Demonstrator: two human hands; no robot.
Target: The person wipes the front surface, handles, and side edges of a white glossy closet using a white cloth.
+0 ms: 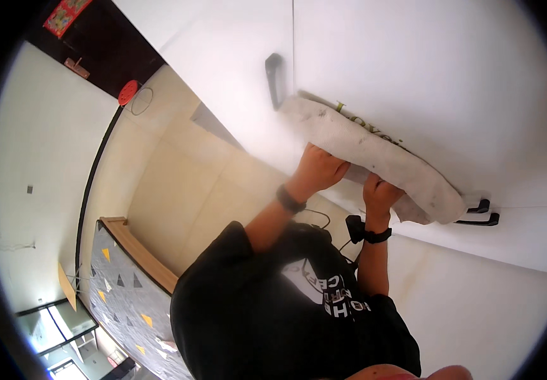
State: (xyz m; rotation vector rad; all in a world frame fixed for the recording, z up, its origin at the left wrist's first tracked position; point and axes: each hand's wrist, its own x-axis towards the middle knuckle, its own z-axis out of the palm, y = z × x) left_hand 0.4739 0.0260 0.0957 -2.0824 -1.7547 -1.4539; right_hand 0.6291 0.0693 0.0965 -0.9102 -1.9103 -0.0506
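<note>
A room with pale walls and a beige tiled floor [178,171] spreads across the left of the frame, with a dark door [112,47] and a red round object [129,92] at upper left. At lower left stands a bed whose grey bedding [124,282] carries yellow, white and dark triangles, edged by a wooden frame [146,253]. A white cabinet [425,69] fills the upper right, with one black handle [274,79] near the top centre and two more at the right.

In front of the cabinet, right of centre, a light grey cloth [375,155] stretches slantwise, its left end high near the single handle and its right end beside the pair. Dark specks mark it, and green lettering shows along its far edge.

The left hand [321,168] is closed, fingers curled in on the cloth's near edge. The right hand [383,192] likewise grips that edge farther right, fingers bent and fingertips mostly hidden. Each wrist wears a black band, below which a black T-shirt [241,304] fills the lower centre.
</note>
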